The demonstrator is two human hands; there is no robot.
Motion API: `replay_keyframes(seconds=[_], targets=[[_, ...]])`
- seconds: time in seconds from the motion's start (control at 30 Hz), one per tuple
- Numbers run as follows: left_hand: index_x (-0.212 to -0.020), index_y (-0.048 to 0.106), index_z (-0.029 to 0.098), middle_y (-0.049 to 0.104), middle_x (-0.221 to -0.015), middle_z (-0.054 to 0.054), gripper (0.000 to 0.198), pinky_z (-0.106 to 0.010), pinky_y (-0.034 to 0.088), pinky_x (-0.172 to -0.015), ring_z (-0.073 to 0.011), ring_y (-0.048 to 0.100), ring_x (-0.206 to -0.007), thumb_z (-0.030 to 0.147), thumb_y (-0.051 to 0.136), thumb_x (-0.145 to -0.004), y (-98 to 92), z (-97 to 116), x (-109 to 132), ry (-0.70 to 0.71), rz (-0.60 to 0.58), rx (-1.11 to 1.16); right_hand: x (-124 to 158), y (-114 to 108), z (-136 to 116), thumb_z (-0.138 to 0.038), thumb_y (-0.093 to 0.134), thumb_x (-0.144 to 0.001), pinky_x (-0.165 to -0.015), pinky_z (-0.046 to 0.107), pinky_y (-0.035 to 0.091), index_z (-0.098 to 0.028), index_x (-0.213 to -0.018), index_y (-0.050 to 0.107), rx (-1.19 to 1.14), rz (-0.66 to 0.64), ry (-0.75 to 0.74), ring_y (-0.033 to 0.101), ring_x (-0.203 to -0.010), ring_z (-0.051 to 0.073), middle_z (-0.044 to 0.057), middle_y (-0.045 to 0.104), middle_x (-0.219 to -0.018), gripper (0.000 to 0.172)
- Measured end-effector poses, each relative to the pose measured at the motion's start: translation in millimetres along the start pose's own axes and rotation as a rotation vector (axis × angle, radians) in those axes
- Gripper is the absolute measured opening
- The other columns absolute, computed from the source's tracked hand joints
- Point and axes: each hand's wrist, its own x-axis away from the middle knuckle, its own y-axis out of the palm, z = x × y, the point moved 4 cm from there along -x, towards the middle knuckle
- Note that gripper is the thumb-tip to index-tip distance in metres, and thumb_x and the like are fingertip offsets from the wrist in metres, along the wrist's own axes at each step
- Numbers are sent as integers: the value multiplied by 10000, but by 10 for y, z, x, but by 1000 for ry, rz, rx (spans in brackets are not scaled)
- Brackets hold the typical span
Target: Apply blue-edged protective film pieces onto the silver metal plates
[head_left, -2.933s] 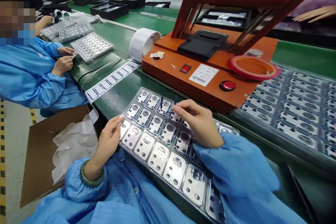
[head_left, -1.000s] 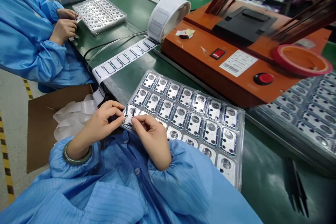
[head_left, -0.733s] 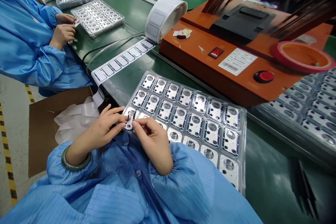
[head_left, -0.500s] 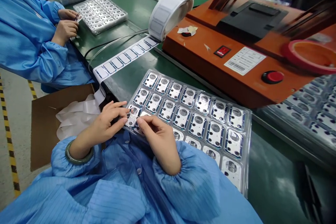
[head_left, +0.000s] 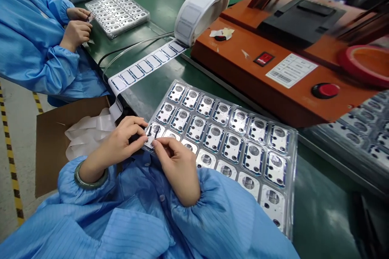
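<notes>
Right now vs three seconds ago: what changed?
The right hand moved left across the tray, bringing the dark strips to the third row's leftmost plate, beside the left hand. The left hand stayed at the tray's left edge; the label roll and orange machine stayed put.

The person wears a loose, light-blue work coat point(head_left: 146, 210) of slightly shiny cloth, woven with fine, evenly spaced darker stripes. A deeper blue front strip point(head_left: 154, 184) runs down its middle, set with small, round, pale-blue buttons point(head_left: 162, 198). The left sleeve point(head_left: 68, 176) and the right sleeve point(head_left: 219, 202) are full and puffed, gathered into creases at the wrists. A smooth, rounded, dark grey-green bangle point(head_left: 91, 186) circles the left wrist. The left hand point(head_left: 123, 139) and right hand point(head_left: 178, 166) are ungloved.
</notes>
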Motion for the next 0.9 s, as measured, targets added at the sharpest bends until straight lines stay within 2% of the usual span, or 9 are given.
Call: replay_keyframes(seconds=[0.4,0.9], targets=[[-829,613,183,605,-1150,-106,93,-423,446,-983,-227,545,-1145,242,562,-879,15,-44,-24,-18,-5,-3,-39,14,3,-273,533,-866,-597,265,459,-192,-814,673,86,-28,-19,596,-636,151,27,682,-729,170],[-846,611,186,608,-1146,-109,66,-429,449,-996,-228,542,-1174,233,573,-872,31,-71,-12,-15,24,33,-43,11,8,-287,533,-865,-567,255,444,-192,-809,668,55,-27,29,569,-591,138,17,670,-706,175]])
